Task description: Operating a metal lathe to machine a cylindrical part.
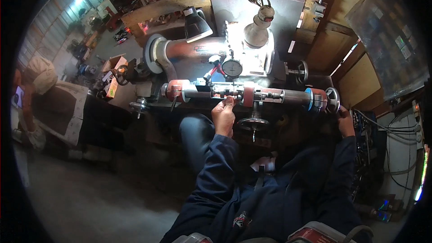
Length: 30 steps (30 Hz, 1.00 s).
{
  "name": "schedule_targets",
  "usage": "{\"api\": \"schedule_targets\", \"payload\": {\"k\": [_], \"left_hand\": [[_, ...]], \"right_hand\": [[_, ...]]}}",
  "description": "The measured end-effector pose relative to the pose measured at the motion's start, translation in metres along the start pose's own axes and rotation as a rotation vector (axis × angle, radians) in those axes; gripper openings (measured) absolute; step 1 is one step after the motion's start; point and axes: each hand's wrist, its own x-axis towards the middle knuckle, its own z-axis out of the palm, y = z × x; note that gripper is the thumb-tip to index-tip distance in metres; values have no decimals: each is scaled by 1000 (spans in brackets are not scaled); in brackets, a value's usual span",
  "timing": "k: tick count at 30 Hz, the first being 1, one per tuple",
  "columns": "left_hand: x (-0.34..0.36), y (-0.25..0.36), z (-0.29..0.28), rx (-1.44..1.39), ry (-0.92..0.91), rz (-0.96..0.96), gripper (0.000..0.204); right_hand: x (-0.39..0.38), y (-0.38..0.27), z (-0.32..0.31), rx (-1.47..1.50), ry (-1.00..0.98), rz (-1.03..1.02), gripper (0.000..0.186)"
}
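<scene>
A stepped steel shaft (270, 95) lies level across the machine in front of me, between a red collar (178, 90) on the left and a red and blue collar (317, 99) on the right. My left hand (223, 118) is closed beneath its left part, thumb up against the metal; the fingertips are partly hidden. Just above that hand stands a round dial gauge (232, 68) on a jointed holder with red parts. My right hand (345, 121) is closed at the rim of a handwheel (333, 100) at the right end; its fingers are partly behind the rim.
Below the shaft's middle sits another handwheel (253, 123). Behind it, a lamp (258, 27) lights the machine, and a black lamp head (196, 24) hangs nearby. Cables (396, 128) run along the right wall. At far left another person (33, 103) is close to a chair.
</scene>
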Motion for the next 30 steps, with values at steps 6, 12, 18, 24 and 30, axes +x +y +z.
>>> {"api": "schedule_targets", "payload": {"k": [6,12,18,24,30], "left_hand": [[0,1,0,-51,27,-55,31],[-1,-1,6,-208,-44,-10,25],[3,-9,7,-206,-100,25,26],[8,-3,5,-146,-181,58,22],[10,-6,5,-123,-280,127,16]], "right_hand": [[1,-51,-15,-114,-1,-2,13],[16,-50,-11,69,90,5,16],[8,-137,-12,-739,346,-158,26],[38,-231,60,836,-83,-305,22],[69,-264,178,1370,-519,98,17]]}}
